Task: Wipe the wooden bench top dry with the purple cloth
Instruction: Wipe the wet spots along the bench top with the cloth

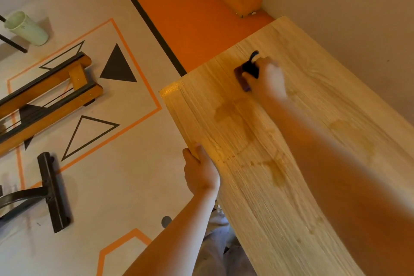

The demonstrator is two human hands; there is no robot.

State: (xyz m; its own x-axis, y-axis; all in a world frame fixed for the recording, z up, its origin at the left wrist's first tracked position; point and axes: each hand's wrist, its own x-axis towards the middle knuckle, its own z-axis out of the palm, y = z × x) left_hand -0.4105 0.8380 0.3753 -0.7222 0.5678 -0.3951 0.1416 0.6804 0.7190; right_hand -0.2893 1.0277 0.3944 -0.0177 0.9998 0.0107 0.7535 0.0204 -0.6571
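Observation:
The wooden bench top (280, 186) runs from the lower right up to a far end near the wall corner. Dark wet patches (233, 116) show on the wood in its middle and near its left edge. My right hand (267, 78) is stretched out to the far end and presses the dark purple cloth (247, 69) flat on the wood; the cloth is bunched under my fingers and blurred. My left hand (200, 170) grips the bench's left edge, fingers curled over it.
A wall (347, 6) borders the bench's right side. Left of the bench lies patterned floor with an orange strip (186, 6). A wooden rack (51, 94), a black metal stand foot (53, 192) and a pale green cup (26, 28) are on the floor.

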